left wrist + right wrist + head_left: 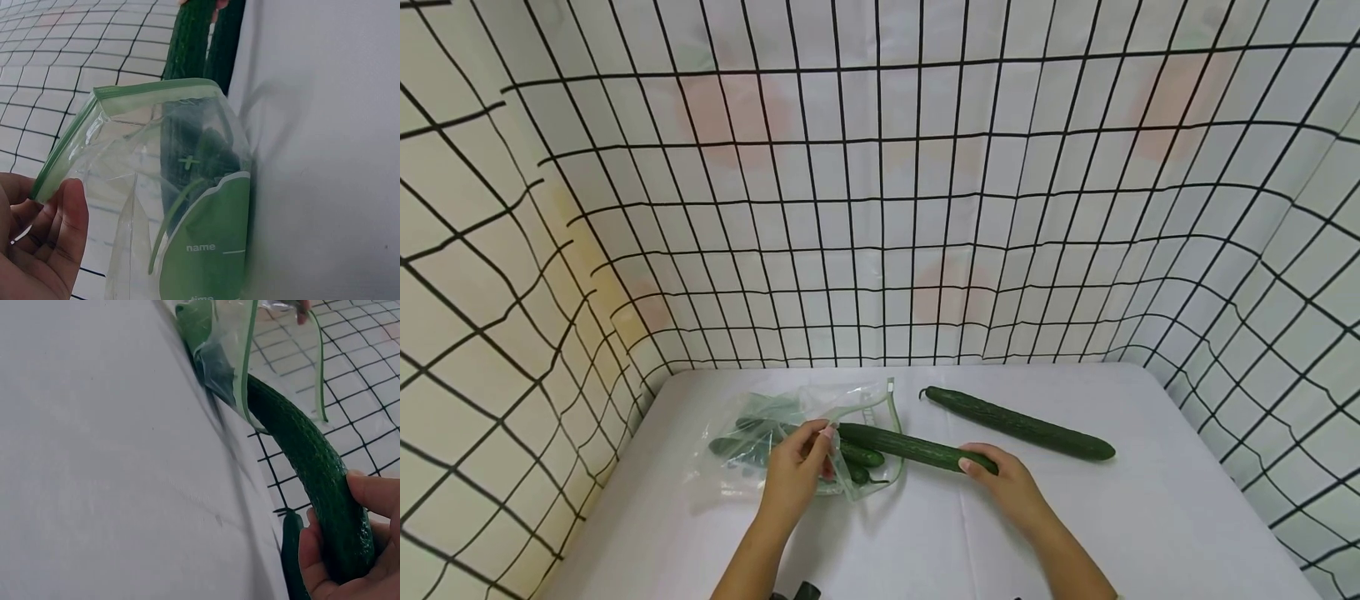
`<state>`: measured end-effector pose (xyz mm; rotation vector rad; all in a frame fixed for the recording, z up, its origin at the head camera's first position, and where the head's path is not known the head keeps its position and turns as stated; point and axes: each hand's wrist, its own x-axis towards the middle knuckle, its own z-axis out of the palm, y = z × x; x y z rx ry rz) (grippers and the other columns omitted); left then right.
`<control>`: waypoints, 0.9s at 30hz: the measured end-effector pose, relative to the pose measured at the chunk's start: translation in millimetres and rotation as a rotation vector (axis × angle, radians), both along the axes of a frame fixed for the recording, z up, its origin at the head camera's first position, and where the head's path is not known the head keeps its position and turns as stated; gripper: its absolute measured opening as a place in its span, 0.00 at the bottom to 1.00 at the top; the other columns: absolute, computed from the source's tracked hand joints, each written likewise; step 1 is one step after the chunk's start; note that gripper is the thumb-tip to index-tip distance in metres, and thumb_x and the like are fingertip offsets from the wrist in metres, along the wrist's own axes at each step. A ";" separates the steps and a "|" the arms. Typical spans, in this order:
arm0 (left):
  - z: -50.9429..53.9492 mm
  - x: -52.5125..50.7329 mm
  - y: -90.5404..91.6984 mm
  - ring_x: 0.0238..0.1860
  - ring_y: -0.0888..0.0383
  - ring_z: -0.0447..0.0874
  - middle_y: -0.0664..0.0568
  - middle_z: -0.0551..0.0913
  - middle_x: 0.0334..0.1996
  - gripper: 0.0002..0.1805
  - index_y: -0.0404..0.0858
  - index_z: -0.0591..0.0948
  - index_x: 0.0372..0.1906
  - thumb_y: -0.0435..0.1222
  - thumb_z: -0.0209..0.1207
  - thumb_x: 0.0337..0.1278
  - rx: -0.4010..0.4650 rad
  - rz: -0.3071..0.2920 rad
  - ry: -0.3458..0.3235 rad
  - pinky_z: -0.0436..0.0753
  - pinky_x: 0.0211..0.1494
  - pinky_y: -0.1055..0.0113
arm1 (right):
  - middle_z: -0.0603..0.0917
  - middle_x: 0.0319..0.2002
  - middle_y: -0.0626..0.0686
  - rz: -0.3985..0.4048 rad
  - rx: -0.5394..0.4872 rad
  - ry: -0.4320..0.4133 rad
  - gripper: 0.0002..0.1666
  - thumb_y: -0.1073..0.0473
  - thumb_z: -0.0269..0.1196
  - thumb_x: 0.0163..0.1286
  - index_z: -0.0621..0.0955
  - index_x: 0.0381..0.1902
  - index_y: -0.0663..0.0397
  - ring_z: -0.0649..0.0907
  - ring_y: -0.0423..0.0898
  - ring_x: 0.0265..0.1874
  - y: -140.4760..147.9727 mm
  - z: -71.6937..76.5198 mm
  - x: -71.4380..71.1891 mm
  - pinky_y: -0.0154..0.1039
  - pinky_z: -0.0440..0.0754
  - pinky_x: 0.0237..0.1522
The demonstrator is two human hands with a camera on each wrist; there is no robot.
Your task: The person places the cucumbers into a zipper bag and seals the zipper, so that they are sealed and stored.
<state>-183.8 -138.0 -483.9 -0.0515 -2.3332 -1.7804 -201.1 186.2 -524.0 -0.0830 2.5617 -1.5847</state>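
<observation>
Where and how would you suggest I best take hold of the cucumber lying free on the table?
The free cucumber is probably best gripped at its middle, from above, closing across its long sides: it lies flat, long and nearly straight, its upper side uncovered.

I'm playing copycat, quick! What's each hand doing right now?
Left hand: closed, pinching the bag by its edge.
Right hand: closed, holding a cucumber.
</observation>
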 end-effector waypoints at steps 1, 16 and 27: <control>-0.2 -0.1 -0.1 0.21 0.57 0.82 0.47 0.83 0.29 0.15 0.40 0.84 0.52 0.45 0.58 0.73 -0.003 -0.001 0.003 0.86 0.27 0.65 | 0.79 0.67 0.52 -0.003 -0.007 -0.005 0.30 0.36 0.64 0.69 0.81 0.62 0.43 0.72 0.58 0.71 -2.4 -0.2 -0.7 0.63 0.71 0.70; 1.0 -0.2 1.2 0.22 0.56 0.82 0.47 0.83 0.30 0.17 0.39 0.84 0.54 0.46 0.56 0.74 -0.008 -0.018 0.001 0.88 0.28 0.59 | 0.83 0.62 0.50 -0.038 -0.007 0.009 0.25 0.39 0.65 0.69 0.83 0.58 0.41 0.77 0.55 0.67 -36.9 -7.2 -4.4 0.61 0.75 0.67; 1.0 0.1 0.4 0.22 0.57 0.82 0.47 0.83 0.30 0.16 0.39 0.84 0.53 0.46 0.57 0.74 -0.001 -0.013 -0.005 0.88 0.28 0.61 | 0.85 0.58 0.49 -0.017 -0.025 0.049 0.23 0.42 0.66 0.70 0.84 0.57 0.44 0.81 0.49 0.58 -60.2 -9.2 -12.8 0.51 0.79 0.61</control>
